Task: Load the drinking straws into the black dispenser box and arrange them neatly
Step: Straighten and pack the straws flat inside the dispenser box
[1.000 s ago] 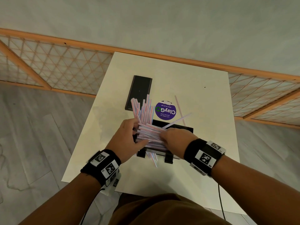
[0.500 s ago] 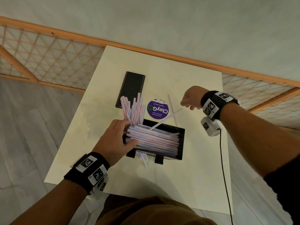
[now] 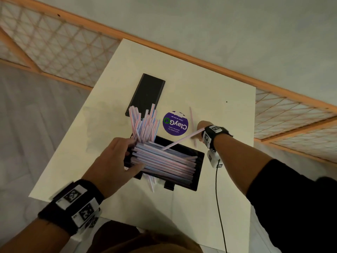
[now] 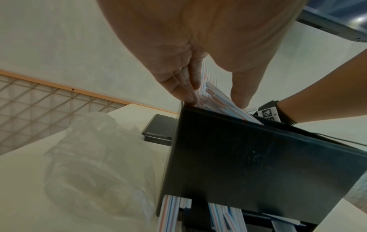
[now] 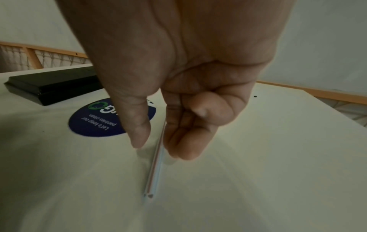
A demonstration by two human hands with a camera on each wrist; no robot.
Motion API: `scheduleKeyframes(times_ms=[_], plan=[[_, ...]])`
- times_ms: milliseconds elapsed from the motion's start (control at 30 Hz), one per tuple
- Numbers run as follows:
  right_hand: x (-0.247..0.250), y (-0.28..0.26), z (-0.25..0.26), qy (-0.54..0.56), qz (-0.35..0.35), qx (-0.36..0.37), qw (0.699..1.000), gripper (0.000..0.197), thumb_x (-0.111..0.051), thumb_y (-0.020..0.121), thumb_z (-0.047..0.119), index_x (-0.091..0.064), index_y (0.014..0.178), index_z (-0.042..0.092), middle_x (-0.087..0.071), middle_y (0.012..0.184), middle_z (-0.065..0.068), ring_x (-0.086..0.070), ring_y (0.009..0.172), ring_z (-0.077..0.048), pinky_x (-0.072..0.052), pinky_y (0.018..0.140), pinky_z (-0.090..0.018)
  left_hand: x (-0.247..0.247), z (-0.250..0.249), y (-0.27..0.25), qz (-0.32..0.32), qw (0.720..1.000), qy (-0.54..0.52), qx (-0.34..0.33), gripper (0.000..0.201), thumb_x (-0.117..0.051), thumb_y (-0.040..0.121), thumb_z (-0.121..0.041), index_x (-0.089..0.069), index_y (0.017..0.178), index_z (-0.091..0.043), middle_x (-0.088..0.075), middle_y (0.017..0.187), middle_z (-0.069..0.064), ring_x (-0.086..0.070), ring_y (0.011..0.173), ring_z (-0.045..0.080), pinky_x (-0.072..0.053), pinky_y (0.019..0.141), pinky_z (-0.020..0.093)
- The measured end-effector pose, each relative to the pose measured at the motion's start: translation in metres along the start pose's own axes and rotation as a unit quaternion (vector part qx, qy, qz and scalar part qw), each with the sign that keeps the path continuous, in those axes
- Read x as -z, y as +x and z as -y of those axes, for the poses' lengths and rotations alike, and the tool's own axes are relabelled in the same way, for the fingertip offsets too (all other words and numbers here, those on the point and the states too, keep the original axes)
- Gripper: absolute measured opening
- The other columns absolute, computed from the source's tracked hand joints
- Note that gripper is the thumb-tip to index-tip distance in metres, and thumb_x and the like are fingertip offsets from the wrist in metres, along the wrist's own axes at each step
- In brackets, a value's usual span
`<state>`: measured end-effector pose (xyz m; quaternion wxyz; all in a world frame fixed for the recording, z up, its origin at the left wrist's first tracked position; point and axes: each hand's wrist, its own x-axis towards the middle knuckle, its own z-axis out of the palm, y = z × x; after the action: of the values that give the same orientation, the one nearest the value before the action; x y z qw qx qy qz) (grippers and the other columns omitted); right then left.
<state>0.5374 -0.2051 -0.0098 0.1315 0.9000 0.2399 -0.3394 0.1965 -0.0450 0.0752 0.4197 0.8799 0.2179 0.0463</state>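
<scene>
The black dispenser box (image 3: 199,170) (image 4: 248,164) stands near the table's front, filled with striped straws (image 3: 164,161) lying lengthwise. More straws (image 3: 144,125) stand in a bunch at its back left, and one straw (image 3: 182,140) slants out of the top. Some poke out below the front (image 4: 172,210). My left hand (image 3: 132,157) (image 4: 215,100) is at the box's left end, fingers straight against the straw ends, thumb along the front. My right hand (image 3: 199,129) (image 5: 158,147) is down on a loose straw (image 3: 191,117) (image 5: 155,175) lying on the table; fingertips touch it, thumb just apart.
A flat black lid (image 3: 145,95) (image 5: 51,87) lies at the back of the white table (image 3: 228,106). A round purple sticker (image 3: 175,123) (image 5: 95,120) is between lid and box. Crumpled clear plastic (image 4: 95,157) lies left of the box. A cable (image 3: 218,198) hangs from my right wrist.
My right hand left the straws in the box, swung out to the right and came down onto the loose straw on the table. My left hand stayed at the box's left end.
</scene>
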Motion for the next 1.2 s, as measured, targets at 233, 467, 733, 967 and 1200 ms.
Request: scheduleKeyframes(times_ms=[233,467,733,967,1200], plan=[[-0.013,0.021,0.003,-0.021,-0.002,0.000,1.000,0.023,-0.083,0.077,0.022,-0.061,0.077,0.015,-0.072,0.095,-0.010,-0.064,0.078,-0.030,-0.051,0.070,-0.030,0.000,0.002,0.003,0.004,1.000,0.019,0.006,0.062,-0.078,0.083,-0.040,-0.048,0.135,-0.025,-0.046,0.120,-0.014,-0.060,0.101,0.003,-0.056,0.087,0.021],[0.020,-0.015,-0.007,0.022,-0.030,0.012,0.999,0.042,-0.070,0.087,0.048,-0.068,0.090,0.006,-0.070,0.103,-0.013,-0.063,0.089,-0.029,-0.048,0.073,-0.031,0.004,0.004,0.008,0.014,1.000,0.012,-0.002,0.055,-0.077,0.084,-0.036,-0.048,0.129,-0.028,-0.046,0.116,-0.016,-0.059,0.097,0.000,-0.058,0.082,0.022],[0.090,-0.187,0.006,0.135,-0.173,0.221,0.950,0.012,-0.069,0.082,0.030,-0.059,0.077,0.024,-0.065,0.076,0.010,-0.057,0.067,-0.001,-0.041,0.060,-0.019,0.009,-0.001,0.012,0.031,1.000,-0.001,0.007,0.047,-0.074,0.085,-0.046,-0.049,0.123,-0.033,-0.045,0.114,-0.017,-0.054,0.091,-0.004,-0.050,0.074,0.016],[0.030,-0.218,0.063,-0.126,-0.100,0.218,0.963,0.010,-0.050,0.085,0.032,-0.049,0.086,0.022,-0.061,0.080,0.004,-0.054,0.068,-0.022,-0.032,0.053,-0.028,0.012,-0.006,0.015,0.032,0.999,-0.025,0.013,0.041,-0.065,0.094,-0.045,-0.045,0.127,-0.031,-0.045,0.120,-0.013,-0.060,0.091,0.004,-0.054,0.079,0.027],[0.014,-0.220,0.082,-0.112,-0.127,0.246,0.954,0.027,-0.055,0.092,0.029,-0.055,0.118,0.022,-0.055,0.108,0.001,-0.060,0.091,-0.024,-0.042,0.065,-0.032,0.010,-0.006,0.009,0.020,0.999,-0.033,0.013,0.037,-0.065,0.088,-0.018,-0.046,0.116,-0.032,-0.043,0.113,-0.014,-0.058,0.083,0.010,-0.054,0.074,0.028]])
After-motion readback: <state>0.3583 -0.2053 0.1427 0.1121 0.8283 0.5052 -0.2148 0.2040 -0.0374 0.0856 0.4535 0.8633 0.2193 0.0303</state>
